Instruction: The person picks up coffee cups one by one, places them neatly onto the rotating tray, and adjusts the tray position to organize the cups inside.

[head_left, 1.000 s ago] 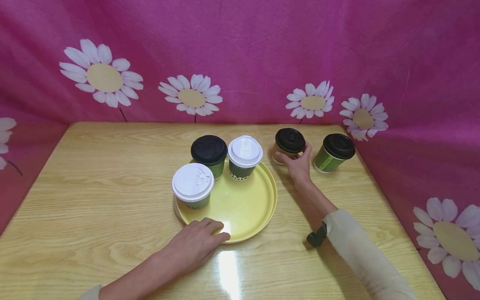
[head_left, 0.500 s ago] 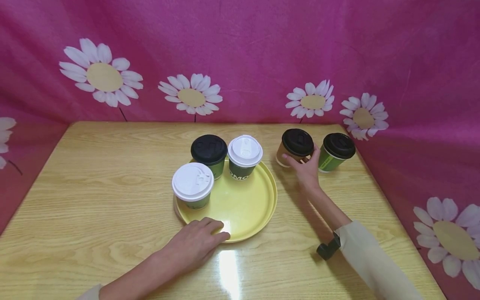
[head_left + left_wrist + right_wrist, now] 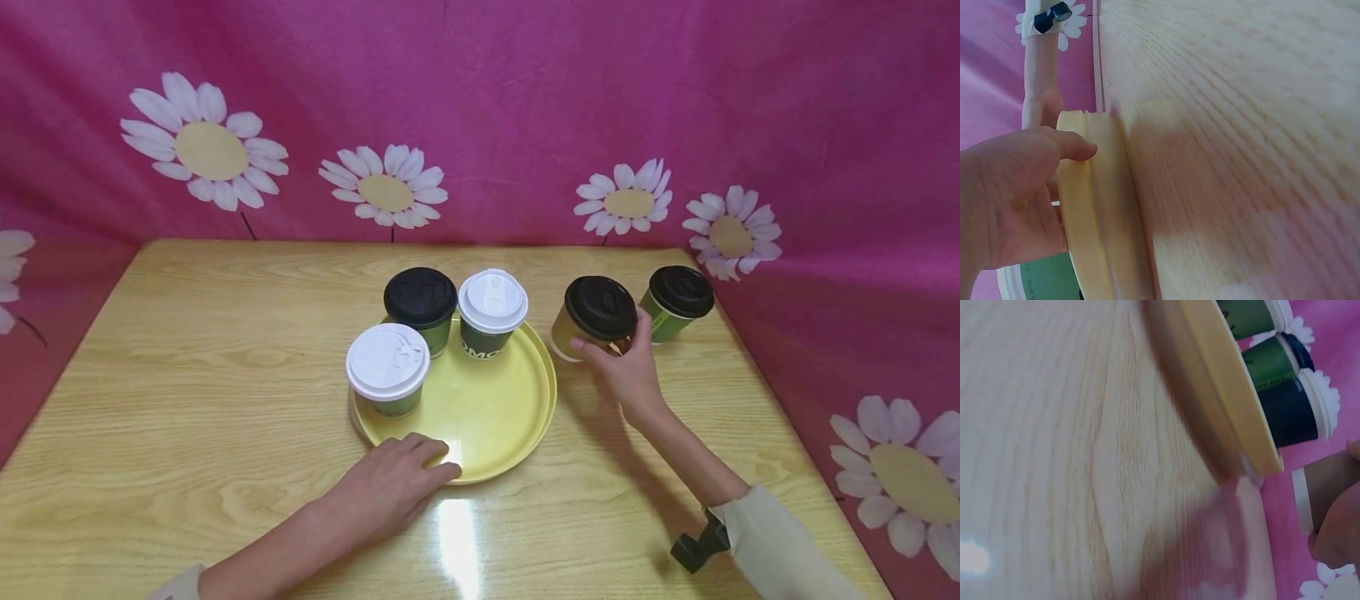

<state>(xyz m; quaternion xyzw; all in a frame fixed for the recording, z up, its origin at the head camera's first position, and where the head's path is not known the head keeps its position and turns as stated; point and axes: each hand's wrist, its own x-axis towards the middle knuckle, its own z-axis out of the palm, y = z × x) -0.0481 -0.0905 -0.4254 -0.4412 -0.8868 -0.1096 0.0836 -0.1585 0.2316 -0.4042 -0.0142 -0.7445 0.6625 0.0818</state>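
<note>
My right hand (image 3: 633,371) grips a brown paper cup (image 3: 566,333) with a black lid, thumb on the near side. In the right wrist view the brown cup (image 3: 1329,487) hangs above the table, its pale base showing. My left hand (image 3: 397,479) holds the near rim of a round yellow tray (image 3: 487,425); in the left wrist view the thumb lies on the tray's outer side (image 3: 1079,194). On the tray stand a white-lidded green cup (image 3: 386,367), a black-lidded green cup (image 3: 420,300) and a white-lidded dark green cup (image 3: 491,304).
Another green cup (image 3: 678,300) with a black lid stands on the wooden table (image 3: 210,358) at the far right, just beyond my right hand. A pink cloth (image 3: 510,108) with printed daisies hangs behind the table and along its sides.
My right hand has carried the brown cup up off the table, to the right and nearer to me. My left hand, the tray and its cups have stayed put.
</note>
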